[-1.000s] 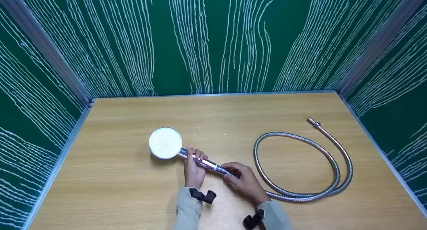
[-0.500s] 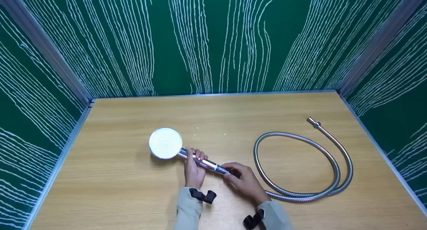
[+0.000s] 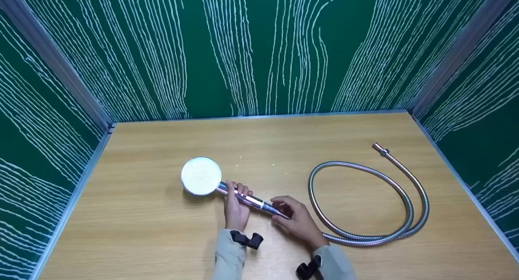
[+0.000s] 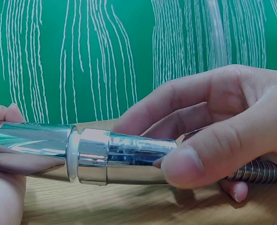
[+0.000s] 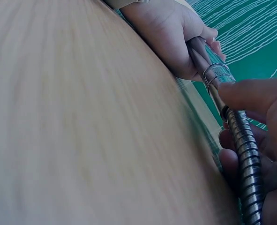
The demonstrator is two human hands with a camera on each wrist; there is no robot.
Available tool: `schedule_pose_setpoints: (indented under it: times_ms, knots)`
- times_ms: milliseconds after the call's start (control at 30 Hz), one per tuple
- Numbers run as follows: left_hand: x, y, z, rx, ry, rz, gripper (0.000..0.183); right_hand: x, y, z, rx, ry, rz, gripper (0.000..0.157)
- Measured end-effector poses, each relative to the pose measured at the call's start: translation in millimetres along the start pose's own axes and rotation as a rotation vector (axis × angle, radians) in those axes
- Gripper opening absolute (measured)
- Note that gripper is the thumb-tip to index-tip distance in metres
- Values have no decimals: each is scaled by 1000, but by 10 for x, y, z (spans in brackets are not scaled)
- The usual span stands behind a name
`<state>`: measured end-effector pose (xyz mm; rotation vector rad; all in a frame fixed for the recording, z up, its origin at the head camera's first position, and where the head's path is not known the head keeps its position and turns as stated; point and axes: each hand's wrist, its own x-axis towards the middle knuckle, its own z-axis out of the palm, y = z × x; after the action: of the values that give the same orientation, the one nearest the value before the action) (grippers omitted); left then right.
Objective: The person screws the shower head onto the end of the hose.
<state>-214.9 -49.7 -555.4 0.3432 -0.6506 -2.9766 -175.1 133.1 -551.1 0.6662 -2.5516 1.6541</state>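
Left of centre over the wooden table: showerhead, round white face upward; the left hand grips its chrome handle. Next — right hand, thumb and fingers pinching the metal connector at handle's end. Rightmost — ribbed hose, lies looped.

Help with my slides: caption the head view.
Left hand grips the showerhead handle; right hand holds the metal hose at the handle's end.

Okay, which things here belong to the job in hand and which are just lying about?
Job in hand:
round white-faced shower head with a chrome handle
long ribbed silver metal hose

Lying about:
tiny pale specks on the light-brown wooden table
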Motion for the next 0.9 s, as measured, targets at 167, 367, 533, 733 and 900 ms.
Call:
schedule_pose_setpoints:
  times_ms: [167, 367, 533, 733, 900]
  knots:
    - [5, -7, -7, -2, -8, 2, 36, -5, -298, -49, -33, 3, 23, 34]
    - [-1, -10, -13, 3, -28, 15, 36, -5, -332, -50, -16, -1, 25, 31]
    - [2, -14, -16, -6, -35, 23, 35, -7, -328, -52, -3, -2, 24, 30]
    - [14, -25, -25, -1, -38, 36, 35, -6, -341, -46, -18, 12, 15, 28]
    - [18, -28, -24, 2, -35, 35, 35, -5, -344, -44, -29, 17, 10, 28]
